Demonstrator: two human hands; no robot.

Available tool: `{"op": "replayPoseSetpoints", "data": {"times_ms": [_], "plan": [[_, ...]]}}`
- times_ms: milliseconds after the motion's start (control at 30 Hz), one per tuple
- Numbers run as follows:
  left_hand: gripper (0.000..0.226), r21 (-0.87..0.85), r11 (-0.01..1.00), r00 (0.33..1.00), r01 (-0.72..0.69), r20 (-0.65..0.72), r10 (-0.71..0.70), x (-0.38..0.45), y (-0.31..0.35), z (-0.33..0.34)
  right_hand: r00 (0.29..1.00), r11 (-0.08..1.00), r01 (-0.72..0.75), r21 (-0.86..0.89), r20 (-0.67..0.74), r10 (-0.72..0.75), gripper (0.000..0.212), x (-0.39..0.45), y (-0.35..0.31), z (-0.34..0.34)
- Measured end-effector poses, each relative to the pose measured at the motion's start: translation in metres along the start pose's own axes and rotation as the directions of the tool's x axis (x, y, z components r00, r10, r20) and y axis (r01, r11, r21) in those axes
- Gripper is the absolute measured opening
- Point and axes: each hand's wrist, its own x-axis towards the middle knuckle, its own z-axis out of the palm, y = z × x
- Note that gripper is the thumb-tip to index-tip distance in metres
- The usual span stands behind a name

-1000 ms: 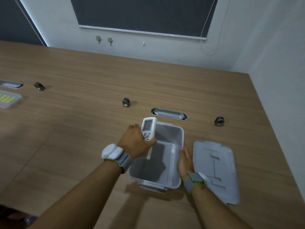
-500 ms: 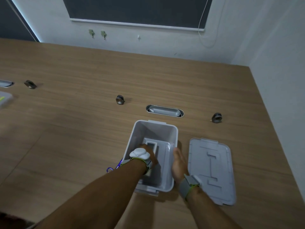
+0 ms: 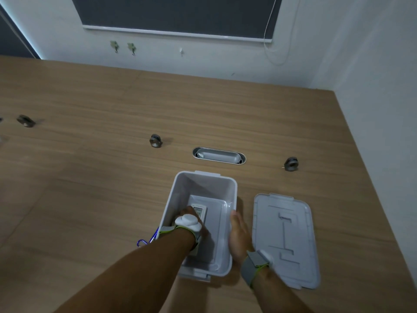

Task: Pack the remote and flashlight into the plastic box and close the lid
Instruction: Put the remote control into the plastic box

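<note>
While left hand (image 3: 191, 214) grips white remote (image 3: 200, 211), screen up, inside plastic box (image 3: 232, 199)

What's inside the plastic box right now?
Inside the plastic box is the remote, display end showing, with the left hand on it. The hand and forearm cover its lower part and the floor beneath. No flashlight shows inside.

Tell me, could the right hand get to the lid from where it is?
Probably yes. The right hand rests open against the box's right wall, and the lid lies flat on the table just to its right, with nothing between them.
</note>
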Motion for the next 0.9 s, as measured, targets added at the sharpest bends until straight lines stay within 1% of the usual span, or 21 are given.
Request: {"op": "replayPoseSetpoints", "data": {"times_ms": [67, 133, 200, 233, 300, 433, 533, 633, 667, 700, 733, 767, 800, 833, 900], "plan": [[0.049, 0.148, 0.987, 0.997, -0.055, -0.041, 0.062, 0.003, 0.0, -0.003, 1.0, 1.0, -0.01, -0.018, 0.007, 0.01, 0.03, -0.001, -0.002, 0.0], [0.057, 0.286, 0.946, 0.983, -0.15, -0.061, 0.174, 0.009, -0.001, -0.003, 1.0, 1.0, -0.02, -0.023, 0.003, 0.02, 0.031, -0.001, -0.002, 0.0], [0.066, 0.349, 0.915, 0.974, -0.201, -0.025, 0.224, 0.01, 0.002, -0.004, 1.0, 0.999, -0.024, -0.029, 0.005, 0.024, 0.035, 0.001, 0.0, 0.002], [0.066, 0.35, 0.913, 0.974, -0.21, -0.002, 0.225, 0.01, 0.003, -0.004, 1.0, 0.999, -0.02, -0.028, 0.006, 0.02, 0.039, 0.001, 0.0, 0.003], [0.057, 0.341, 0.913, 0.973, -0.223, 0.022, 0.23, 0.012, 0.005, -0.003, 1.0, 0.999, -0.02, -0.03, 0.004, 0.02, 0.042, 0.001, 0.002, 0.004], [0.05, 0.33, 0.913, 0.971, -0.238, 0.047, 0.236, 0.014, 0.002, -0.005, 0.999, 0.998, -0.039, -0.039, 0.002, 0.039, 0.036, -0.001, 0.0, 0.004], [0.05, 0.362, 0.911, 0.98, -0.197, 0.036, 0.198, 0.01, 0.006, -0.004, 0.998, 0.998, -0.056, -0.017, 0.004, 0.056, 0.034, -0.002, -0.004, 0.001], [0.047, 0.352, 0.927, 0.988, -0.134, -0.026, 0.152, 0.006, 0.008, -0.003, 0.998, 0.998, -0.055, -0.005, -0.009, 0.055, 0.044, -0.001, -0.004, 0.0], [0.042, 0.339, 0.933, 0.98, -0.121, -0.11, 0.167, 0.008, 0.007, 0.0, 0.999, 0.998, -0.054, -0.023, -0.003, 0.054, 0.048, -0.001, -0.005, 0.0], [0.031, 0.308, 0.943, 0.954, -0.128, -0.22, 0.201, 0.009, 0.008, 0.002, 0.998, 0.998, -0.059, -0.027, 0.002, 0.059, 0.05, -0.001, -0.004, 0.001], [0.02, 0.305, 0.947, 0.945, -0.101, -0.268, 0.187, 0.012, 0.006, 0.007, 0.998, 0.997, -0.065, -0.03, 0.005, 0.065, 0.051, -0.002, -0.005, 0.001], [0.014, 0.244, 0.966, 0.95, -0.083, -0.274, 0.151, 0.019, 0.006, 0.013, 0.998, 0.997, -0.07, -0.029, 0.008, 0.07, 0.051, -0.003, -0.005, 0.002], [0.01, 0.215, 0.969, 0.917, -0.123, -0.349, 0.194, 0.034, 0.002, 0.025, 0.998, 0.997, -0.066, -0.032, 0.008, 0.067, 0.052, -0.004, -0.007, 0.002], [0.006, 0.202, 0.971, 0.889, -0.127, -0.411, 0.202, 0.044, -0.001, 0.033, 0.998, 0.998, -0.062, -0.026, 0.008, 0.062, 0.051, -0.005, -0.008, 0.001], [0.004, 0.124, 0.983, 0.866, -0.135, -0.468, 0.178, 0.042, 0.001, 0.033, 0.998, 0.998, -0.058, -0.022, 0.008, 0.059, 0.05, -0.006, -0.011, 0.001]]}}
